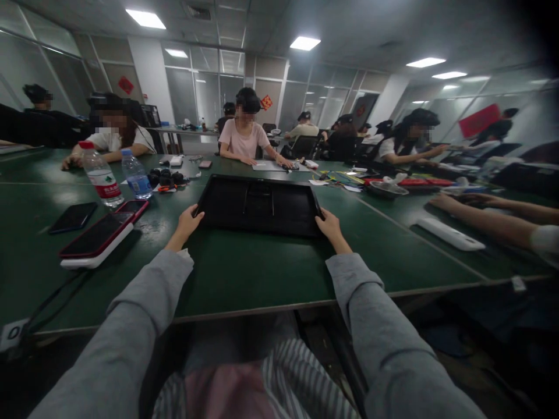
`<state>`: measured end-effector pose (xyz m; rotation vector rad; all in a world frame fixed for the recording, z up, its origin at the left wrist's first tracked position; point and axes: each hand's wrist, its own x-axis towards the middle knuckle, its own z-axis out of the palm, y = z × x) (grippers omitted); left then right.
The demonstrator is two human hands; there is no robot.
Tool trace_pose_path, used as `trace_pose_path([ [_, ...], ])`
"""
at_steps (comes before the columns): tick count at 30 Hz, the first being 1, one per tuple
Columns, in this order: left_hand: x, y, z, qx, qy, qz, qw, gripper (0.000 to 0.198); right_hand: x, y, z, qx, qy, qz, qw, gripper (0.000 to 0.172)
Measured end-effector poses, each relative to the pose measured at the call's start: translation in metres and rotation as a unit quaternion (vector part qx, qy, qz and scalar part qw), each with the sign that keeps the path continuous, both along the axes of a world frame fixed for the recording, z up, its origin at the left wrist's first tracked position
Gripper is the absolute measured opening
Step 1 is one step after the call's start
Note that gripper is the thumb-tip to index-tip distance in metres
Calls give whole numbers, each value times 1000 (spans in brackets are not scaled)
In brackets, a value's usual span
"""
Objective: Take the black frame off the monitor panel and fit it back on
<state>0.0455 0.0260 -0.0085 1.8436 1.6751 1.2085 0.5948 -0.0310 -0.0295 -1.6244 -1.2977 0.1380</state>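
A black rectangular tray [218, 203] with a raised rim sits in front of me, over the green table. A thin bracket-like frame [258, 199] stands out in the middle of its dark face. My left hand [188, 222] is closed on the left side of the tray, thumb on top. On the opposite side, my right hand [328, 224] grips the edge in the same way. The fingers beneath the rim are mostly hidden. I cannot tell whether the tray's underside touches the table.
On the green table [262, 279], two bottles [102, 180], a dark phone [73, 217] and a red-edged phone on a white block [98, 237] lie left. Black gadgets [165, 177] sit beyond. At right are a white bar [449, 234], a bowl [386, 189] and a co-worker's arms [493, 212].
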Motion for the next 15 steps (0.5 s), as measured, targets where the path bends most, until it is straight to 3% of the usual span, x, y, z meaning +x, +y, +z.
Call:
trace_pose_path([
  [5,-8,-5,1,-28,13,68,997,46,3,9,-2,8,39,44,998,50],
  [11,-11,-7,-3,-26,62,84,994,40,-7,6,5,0,54,-11,998,43],
  [15,-13,-8,2,-31,34,80,996,39,-9,-1,10,-24,140,19,990,50],
])
